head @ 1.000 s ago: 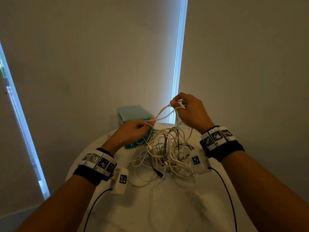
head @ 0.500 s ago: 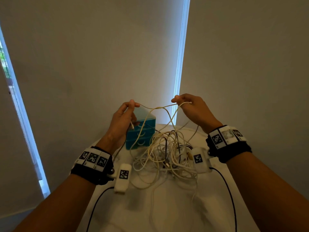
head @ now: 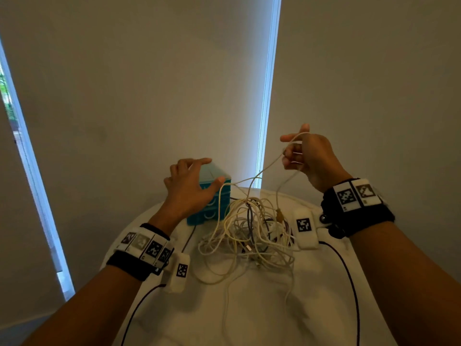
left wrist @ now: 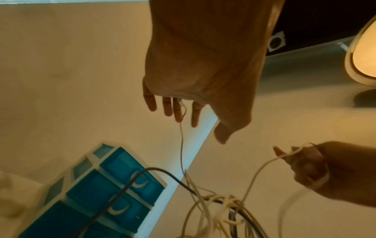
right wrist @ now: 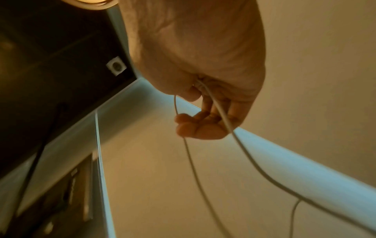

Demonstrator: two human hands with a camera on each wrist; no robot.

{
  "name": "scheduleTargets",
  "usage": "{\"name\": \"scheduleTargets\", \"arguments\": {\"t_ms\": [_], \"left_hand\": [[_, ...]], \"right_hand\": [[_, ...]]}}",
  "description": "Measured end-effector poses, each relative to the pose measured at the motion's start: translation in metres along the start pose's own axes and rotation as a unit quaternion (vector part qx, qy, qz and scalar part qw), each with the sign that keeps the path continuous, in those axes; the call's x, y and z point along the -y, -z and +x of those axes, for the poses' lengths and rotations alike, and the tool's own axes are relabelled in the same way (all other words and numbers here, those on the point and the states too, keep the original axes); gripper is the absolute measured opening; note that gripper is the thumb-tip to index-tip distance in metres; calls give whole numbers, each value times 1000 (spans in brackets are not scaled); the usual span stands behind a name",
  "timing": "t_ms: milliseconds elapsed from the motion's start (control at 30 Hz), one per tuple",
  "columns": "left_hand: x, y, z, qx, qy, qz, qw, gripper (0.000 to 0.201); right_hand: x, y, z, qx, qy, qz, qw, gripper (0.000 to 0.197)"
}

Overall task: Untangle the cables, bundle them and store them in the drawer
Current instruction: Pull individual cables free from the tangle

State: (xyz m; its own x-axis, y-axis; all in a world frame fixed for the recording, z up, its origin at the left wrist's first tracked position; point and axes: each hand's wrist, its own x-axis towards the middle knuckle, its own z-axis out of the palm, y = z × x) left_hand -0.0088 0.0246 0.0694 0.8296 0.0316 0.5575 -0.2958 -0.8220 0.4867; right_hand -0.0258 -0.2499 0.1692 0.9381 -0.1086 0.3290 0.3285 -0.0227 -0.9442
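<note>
A tangle of mostly white cables (head: pixel 249 233) lies on the white round table (head: pixel 249 320). My right hand (head: pixel 299 151) is raised above the pile with its fingers curled round a white cable (head: pixel 269 166), which runs down into the tangle. In the right wrist view the cable (right wrist: pixel 223 122) passes through the right hand's (right wrist: pixel 203 116) curled fingers. My left hand (head: pixel 197 178) hovers over the teal drawer unit (head: pixel 212 211) with spread fingers. A thin cable (left wrist: pixel 181 145) hangs by the left hand's fingers (left wrist: pixel 179 111). The drawers (left wrist: pixel 114 185) look closed.
The drawer unit stands at the table's far edge, left of the pile, with a dark cable (left wrist: pixel 126 182) lying across its front. Grey roller blinds with a bright gap (head: pixel 267 96) hang behind. Loose cable ends trail toward the near edge (head: pixel 227 308).
My left hand has opened its fingers and shifted left over the drawer unit. My right hand has risen up and right, pulling the white cable with it.
</note>
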Motion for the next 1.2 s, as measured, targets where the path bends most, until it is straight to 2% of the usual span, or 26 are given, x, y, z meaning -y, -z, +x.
{"name": "scheduleTargets", "arguments": {"t_ms": [33, 100, 167, 233, 333, 400, 467, 567, 667, 733, 800, 867, 933, 967, 1033, 1067, 1100, 1200], "left_hand": [[-9, -2, -5, 8, -32, -28, 999, 61], [-22, -11, -12, 77, -63, -97, 990, 62], [-28, -22, -16, 149, -64, -114, 980, 62], [-29, -31, -13, 164, -53, -130, 976, 50], [-24, -36, -7, 138, -17, -183, 973, 27], [-21, -34, -5, 110, -5, -191, 975, 15], [-21, -29, -4, 67, -6, -176, 982, 14], [-30, -18, -3, -30, -40, -139, 989, 12], [-45, -10, 5, -71, -48, -144, 986, 10], [-56, -6, 11, -86, -60, -149, 983, 16], [-64, -2, 15, -103, -74, -160, 979, 24], [-64, 0, 19, -116, -80, -181, 973, 32], [-57, 0, 19, -94, -85, -197, 972, 41], [-52, -1, 17, -53, -85, -201, 974, 46], [-43, -8, 8, 72, -69, -200, 975, 58], [-38, -15, 3, 121, -68, -188, 972, 57], [-33, -22, -2, 140, -70, -176, 972, 51], [-20, -40, -5, 108, -57, -181, 976, 31]], "right_hand": [[5, -2, -3, 20, -1, 46, 999, 37], [11, -7, -8, 54, 17, 111, 992, 34], [16, -12, -12, 84, 35, 144, 985, 39], [21, -14, -14, 115, 54, 176, 976, 42], [30, -10, -18, 126, 96, 183, 970, 34], [30, -7, -17, 97, 110, 125, 981, 30], [19, -7, -15, 69, 98, 53, 991, 30], [-16, -17, -20, 76, 67, -76, 992, 52], [-53, -36, -34, 162, 29, -169, 972, 69], [-71, -49, -39, 175, 33, -203, 963, 55], [-79, -54, -37, 134, 71, -238, 959, 27], [-81, -51, -33, 91, 90, -240, 962, 20], [-76, -42, -29, 65, 96, -219, 969, 16], [-71, -37, -27, 51, 94, -187, 976, 12], [-57, -28, -25, 19, 73, -81, 994, 12], [-49, -24, -23, 4, 60, -27, 998, 14], [-41, -21, -21, -8, 51, 14, 999, 18], [-23, -15, -16, -23, 37, 111, 993, 29]]}}
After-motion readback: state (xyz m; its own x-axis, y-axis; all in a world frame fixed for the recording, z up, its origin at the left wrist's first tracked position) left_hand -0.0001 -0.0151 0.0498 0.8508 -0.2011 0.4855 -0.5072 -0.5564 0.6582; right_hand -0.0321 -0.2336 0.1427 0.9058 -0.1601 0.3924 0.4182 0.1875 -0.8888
